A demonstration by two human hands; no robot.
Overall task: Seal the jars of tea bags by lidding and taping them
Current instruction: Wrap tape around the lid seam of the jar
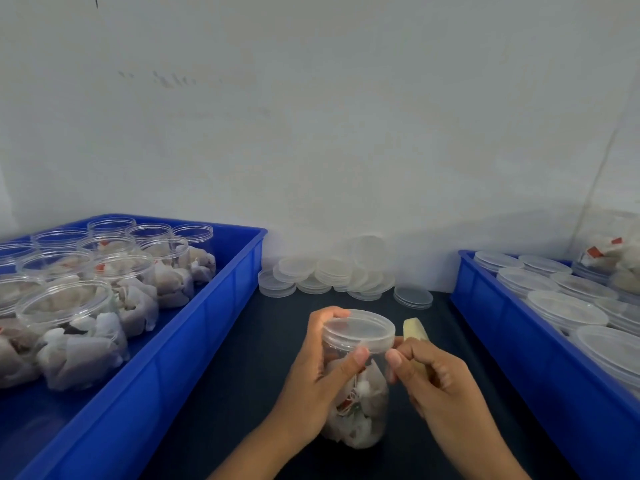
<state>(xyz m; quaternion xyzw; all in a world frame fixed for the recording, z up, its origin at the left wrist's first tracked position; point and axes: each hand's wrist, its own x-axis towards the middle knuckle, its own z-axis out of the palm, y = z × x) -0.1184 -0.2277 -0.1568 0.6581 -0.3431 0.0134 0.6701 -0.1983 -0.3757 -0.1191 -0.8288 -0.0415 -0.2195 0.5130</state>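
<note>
Head view: blue bin (221, 306) at left with open jars of tea bags (79, 327); second blue bin (491, 327) at right with lidded jars (568, 311). Centre of dark bench (242, 358), left hand (320, 379) fingers wrap lidded jar (360, 379) of tea bags. Right hand (436, 379) fingers pinch tape roll (415, 332) against lid rim. Loose lids (325, 275) piled by white wall (311, 116).

Two bare forearms, left hand (318, 379) and right hand (434, 379) ungloved, sleeveless.
</note>
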